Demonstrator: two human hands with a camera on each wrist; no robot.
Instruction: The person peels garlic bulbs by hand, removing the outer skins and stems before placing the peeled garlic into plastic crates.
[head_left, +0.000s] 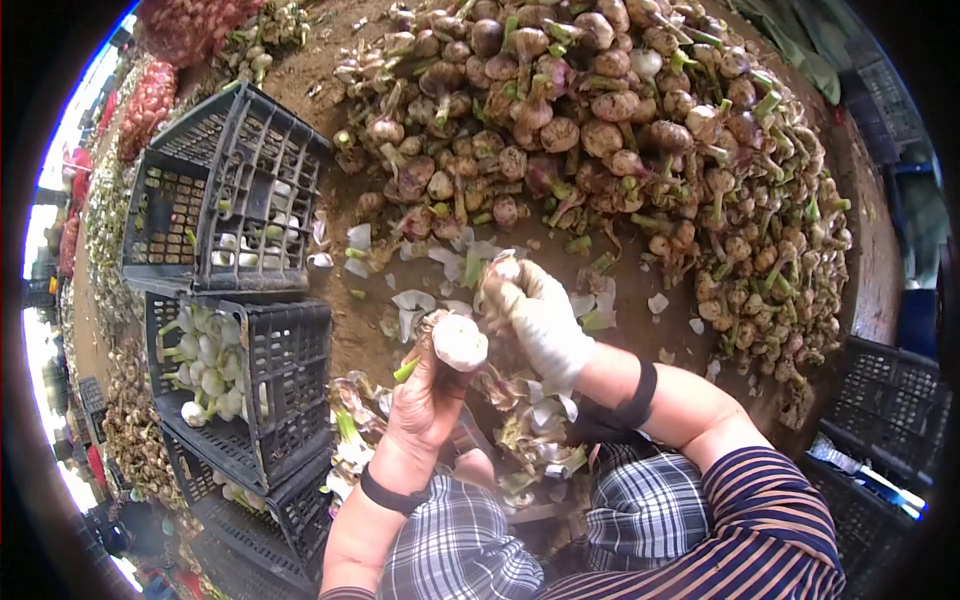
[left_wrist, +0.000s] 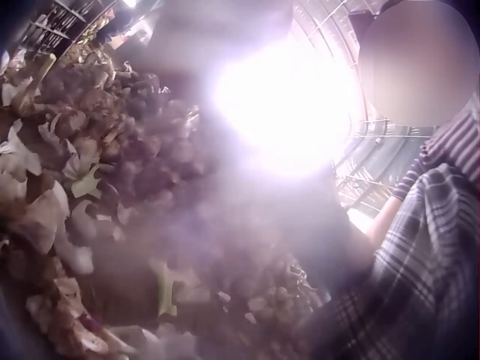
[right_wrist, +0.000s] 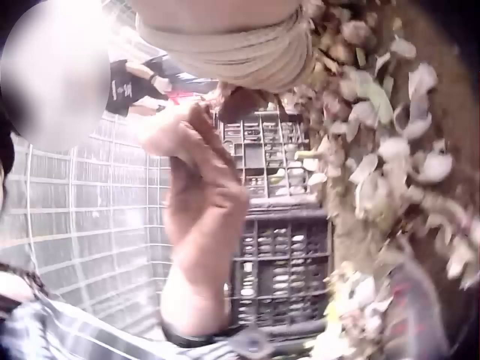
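Brown ground [head_left: 362, 312], blurred lettering [right_wrist: 126, 91], left hand [head_left: 425, 405] gripping garlic [head_left: 461, 343], right hand [head_left: 538, 318] curled, hold unclear.

Garlic-sorting workplace: heaped bulbs [head_left: 600, 130], stacked crates [head_left: 285, 390]

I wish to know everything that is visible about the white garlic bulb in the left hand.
The garlic bulb is round and mostly white, with faint ridges and a smooth, moist-looking surface. Brown, dry-looking matter clings at its upper left edge. A green stem, seemingly its own, pokes out left of the fingers. The bare left hand grips it, raised over scattered peelings. The gloved right hand is close beside; contact is unclear.
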